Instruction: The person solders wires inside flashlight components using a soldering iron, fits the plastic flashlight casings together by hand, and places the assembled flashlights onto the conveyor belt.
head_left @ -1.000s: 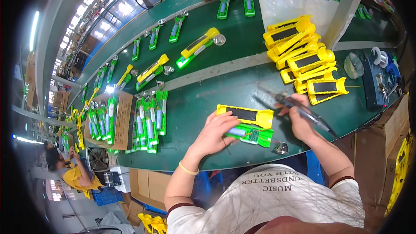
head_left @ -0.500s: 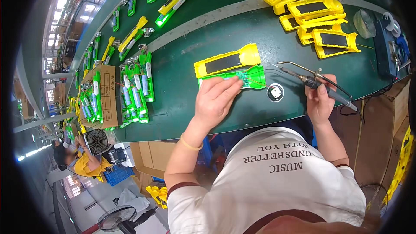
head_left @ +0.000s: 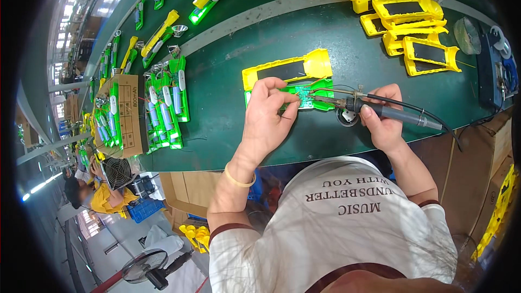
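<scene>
A green flashlight housing half [head_left: 324, 101] with a small green circuit board [head_left: 305, 96] lies on the bench, against a yellow shell [head_left: 318, 65] that has a dark panel. Thumb and fingertips of my left hand [head_left: 266, 122] are pinched at the board's left edge on what looks like a thin wire, mostly hidden by the fingers. My right hand [head_left: 386, 130] grips a soldering iron [head_left: 382, 110] with a thin feed tube along it. The iron's tip reaches the board. Under the iron sits a round lamp head [head_left: 346, 118], partly covered.
Yellow shells [head_left: 429, 51] are piled at the far right, near a blue soldering station [head_left: 491, 70]. Green housings with batteries [head_left: 168, 111] stand at the left beside a cardboard box [head_left: 130, 116]. More flashlight parts lie on the far bench. A person in yellow [head_left: 106, 198] sits at far left.
My right hand has brought the soldering iron left and down onto the board. My left fingers have drawn into a pinch beside it. The view has shifted slightly.
</scene>
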The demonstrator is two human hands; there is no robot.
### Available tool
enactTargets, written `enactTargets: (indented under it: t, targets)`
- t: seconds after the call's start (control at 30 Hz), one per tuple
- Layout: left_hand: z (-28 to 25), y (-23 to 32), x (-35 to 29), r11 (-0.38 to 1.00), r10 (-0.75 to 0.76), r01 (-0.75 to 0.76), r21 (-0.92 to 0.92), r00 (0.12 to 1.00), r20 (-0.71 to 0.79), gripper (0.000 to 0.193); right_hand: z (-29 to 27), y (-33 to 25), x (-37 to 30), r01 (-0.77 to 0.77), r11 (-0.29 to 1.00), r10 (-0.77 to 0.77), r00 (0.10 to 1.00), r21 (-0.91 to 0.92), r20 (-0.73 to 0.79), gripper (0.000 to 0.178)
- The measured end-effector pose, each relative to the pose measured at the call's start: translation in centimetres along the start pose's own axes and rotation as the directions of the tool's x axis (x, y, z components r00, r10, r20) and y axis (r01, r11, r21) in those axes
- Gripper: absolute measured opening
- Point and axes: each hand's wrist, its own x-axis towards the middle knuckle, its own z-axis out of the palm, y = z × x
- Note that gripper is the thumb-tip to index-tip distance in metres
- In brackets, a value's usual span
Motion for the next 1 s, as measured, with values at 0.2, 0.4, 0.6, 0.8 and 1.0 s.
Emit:
enactTargets:
  t: [0.2,0.4,0.6,0.8,1.0]
  targets:
    - [-0.3,0.1,0.7,0.988,-0.135,0.141,-0.065,0.986,0.098,0.011,0.2,-0.1,0.2,-0.030,0.998,0.031,0.999,-0.048,0.019,0.028]
    - [0.0,-0.3,0.3,0.995,-0.080,0.084,-0.054,0.994,0.068,0.011,0.4,0.0,0.3,-0.008,0.998,0.011,0.999,-0.057,0.046,0.027]
    - [-0.1,-0.4,0.2,1.000,0.020,-0.021,0.014,0.997,0.080,0.012,0.3,0.2,0.3,-0.030,0.994,0.034,0.999,-0.105,0.039,0.027]
    - [0.0,-0.7,0.1,0.995,0.081,-0.083,0.053,0.995,0.050,0.013,0.2,0.0,0.3,-0.032,0.999,0.032,0.999,-0.041,0.013,0.027]
    - [-1.6,-1.0,-0.3,0.987,0.159,-0.160,0.003,0.985,0.072,0.018,-0.7,-0.3,0.2,0.021,0.993,-0.022,1.000,0.118,0.011,0.028]
